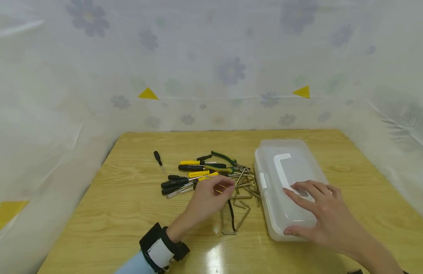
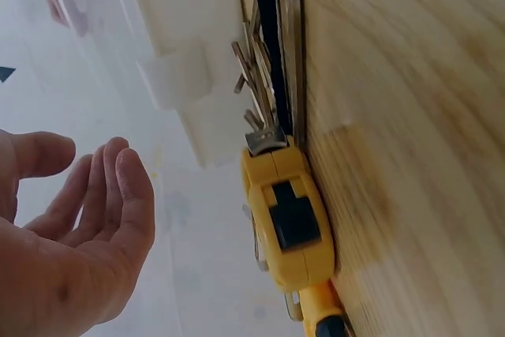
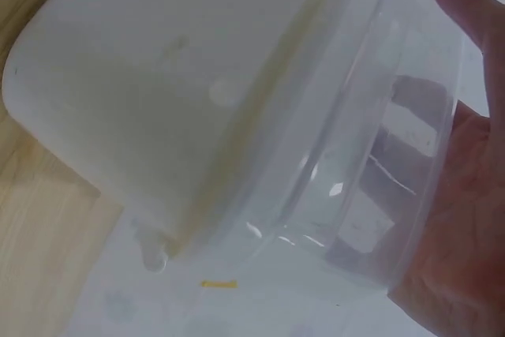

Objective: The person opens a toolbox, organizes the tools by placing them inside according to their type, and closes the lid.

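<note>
Over the tool pile, my left hand (image 1: 205, 199) hovers with its fingers loosely bent and nothing between them. Below it in the left wrist view lies a yellow tape measure (image 2: 312, 254) with a black panel, which the hand mostly hides from the head view. Bent brass-coloured hex keys (image 1: 229, 233) lie just beyond the left fingertips, with a black strip (image 1: 231, 217) among them. My right hand (image 1: 329, 219) rests on the lid of a translucent plastic box (image 1: 274, 205), fingers spread on top and thumb at its near edge. The box is closed, its white handle (image 1: 278, 167) lying flat.
Several black and yellow screwdrivers (image 1: 175, 182) lie left of the hex keys. Green-handled pliers (image 1: 225, 156) sit behind them. One small black screwdriver (image 1: 158, 156) lies apart at the left. A flower-patterned sheet (image 1: 197, 76) hangs behind the wooden table (image 1: 112, 213).
</note>
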`<control>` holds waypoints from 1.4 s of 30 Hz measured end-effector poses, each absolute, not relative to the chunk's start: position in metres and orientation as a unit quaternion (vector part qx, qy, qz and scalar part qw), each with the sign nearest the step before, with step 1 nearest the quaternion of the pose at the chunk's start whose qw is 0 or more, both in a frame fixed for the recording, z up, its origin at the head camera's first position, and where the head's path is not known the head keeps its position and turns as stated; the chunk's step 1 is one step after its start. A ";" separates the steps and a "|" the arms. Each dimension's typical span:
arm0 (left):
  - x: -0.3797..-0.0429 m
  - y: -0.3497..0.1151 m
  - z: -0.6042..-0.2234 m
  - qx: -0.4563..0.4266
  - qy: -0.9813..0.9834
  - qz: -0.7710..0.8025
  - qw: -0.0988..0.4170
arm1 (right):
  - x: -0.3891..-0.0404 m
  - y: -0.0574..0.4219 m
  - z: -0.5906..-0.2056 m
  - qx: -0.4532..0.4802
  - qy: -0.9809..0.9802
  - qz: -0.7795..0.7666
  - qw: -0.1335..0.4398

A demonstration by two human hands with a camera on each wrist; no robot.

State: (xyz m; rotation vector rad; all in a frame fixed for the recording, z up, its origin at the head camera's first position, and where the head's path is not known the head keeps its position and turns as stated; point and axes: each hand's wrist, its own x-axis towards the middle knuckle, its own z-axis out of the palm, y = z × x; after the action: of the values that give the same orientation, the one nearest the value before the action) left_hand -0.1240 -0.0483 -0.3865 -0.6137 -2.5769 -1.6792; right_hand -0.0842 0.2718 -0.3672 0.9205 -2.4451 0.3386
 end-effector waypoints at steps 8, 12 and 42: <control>-0.130 -0.016 -0.391 -0.155 -0.794 -0.578 -0.103 | -0.074 0.263 -0.371 0.345 -0.889 0.119 0.276; -0.133 0.000 -0.397 -0.118 -0.782 -0.596 -0.141 | -0.066 0.258 -0.372 0.356 -0.884 0.120 0.277; -0.136 0.027 -0.411 -0.003 -0.692 -0.704 -0.162 | -0.050 0.253 -0.370 0.352 -0.887 0.097 0.283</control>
State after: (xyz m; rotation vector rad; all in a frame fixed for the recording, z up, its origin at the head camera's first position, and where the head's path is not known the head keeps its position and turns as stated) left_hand -0.1361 0.0274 -0.4107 -0.0114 -2.4300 -2.4722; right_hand -0.0497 0.2529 -0.3695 0.9414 -2.3752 0.2594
